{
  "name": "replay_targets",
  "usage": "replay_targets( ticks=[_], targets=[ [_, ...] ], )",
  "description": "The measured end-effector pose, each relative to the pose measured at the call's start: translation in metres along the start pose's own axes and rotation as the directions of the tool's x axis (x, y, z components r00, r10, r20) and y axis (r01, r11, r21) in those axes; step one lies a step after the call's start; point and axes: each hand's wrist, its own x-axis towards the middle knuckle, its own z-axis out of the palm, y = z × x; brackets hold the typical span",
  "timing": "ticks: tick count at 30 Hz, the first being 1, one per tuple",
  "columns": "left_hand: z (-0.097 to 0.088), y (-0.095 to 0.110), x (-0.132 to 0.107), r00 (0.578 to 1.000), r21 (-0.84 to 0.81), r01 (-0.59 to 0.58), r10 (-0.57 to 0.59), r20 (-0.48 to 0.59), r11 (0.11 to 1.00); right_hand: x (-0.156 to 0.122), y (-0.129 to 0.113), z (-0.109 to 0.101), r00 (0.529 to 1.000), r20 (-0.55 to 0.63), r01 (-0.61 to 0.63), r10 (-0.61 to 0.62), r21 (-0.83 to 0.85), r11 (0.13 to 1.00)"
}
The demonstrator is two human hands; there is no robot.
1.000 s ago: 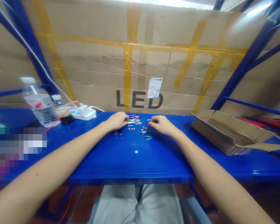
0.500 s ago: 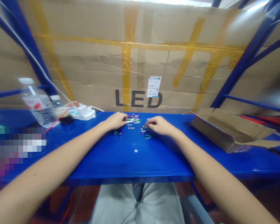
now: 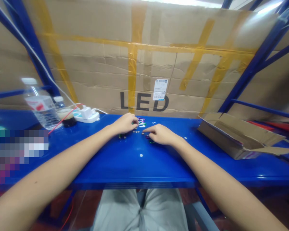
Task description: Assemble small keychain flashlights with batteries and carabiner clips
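Note:
My left hand (image 3: pixel 124 124) rests on the blue table (image 3: pixel 139 166) with its fingers curled. Its fingertips touch a small heap of coloured carabiner clips (image 3: pixel 141 122), and two more clip ends (image 3: pixel 122 136) stick out under its heel. My right hand (image 3: pixel 159 133) lies low just to the right. Its fingers stretch left over the table and cover a purple and a green clip. Its index tip is close to several small silver rings (image 3: pixel 135 131) between the hands.
An open cardboard box (image 3: pixel 233 134) lies at the right. At the left are a water bottle (image 3: pixel 39 104), a dark-based cup (image 3: pixel 66 117) and a white power strip (image 3: pixel 86 115) with cables. A big "LED" carton (image 3: pixel 144 64) walls the back. One white dot (image 3: pixel 141 155) lies nearer me.
My right hand has slid left and now covers the clips that lay beside it. My left hand has shifted slightly up toward the clip heap.

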Motion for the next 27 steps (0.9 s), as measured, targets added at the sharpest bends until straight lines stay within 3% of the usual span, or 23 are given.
replay_targets(
  ticks=[4,6,12,17,22,27],
  targets=[
    [0.005,0.013,-0.001,0.985,-0.033,-0.13,0.133,0.106,0.991,0.002,0.008,-0.004,0.975,-0.213,-0.046,0.067,0.103,0.994],
    [0.009,0.017,-0.001,0.98,-0.029,-0.153,0.156,0.128,0.988,0.003,0.014,-0.006,0.958,-0.259,-0.091,0.121,0.126,0.988],
    [0.019,0.019,0.006,0.97,-0.017,-0.169,0.17,0.174,0.985,0.005,0.022,-0.007,0.947,-0.276,-0.121,0.164,0.166,0.979],
    [0.017,0.025,0.008,0.979,-0.105,-0.08,0.098,0.181,0.991,0.005,0.021,-0.006,0.948,-0.269,-0.125,0.169,0.175,0.977],
    [0.01,0.033,0.002,0.964,-0.188,-0.005,0.054,0.258,0.982,0.004,0.022,-0.006,0.946,-0.272,-0.131,0.178,0.179,0.975],
    [0.006,0.03,0.0,0.96,-0.122,-0.065,0.096,0.264,0.99,0.004,0.023,-0.005,0.946,-0.272,-0.13,0.177,0.182,0.975]
  ],
)
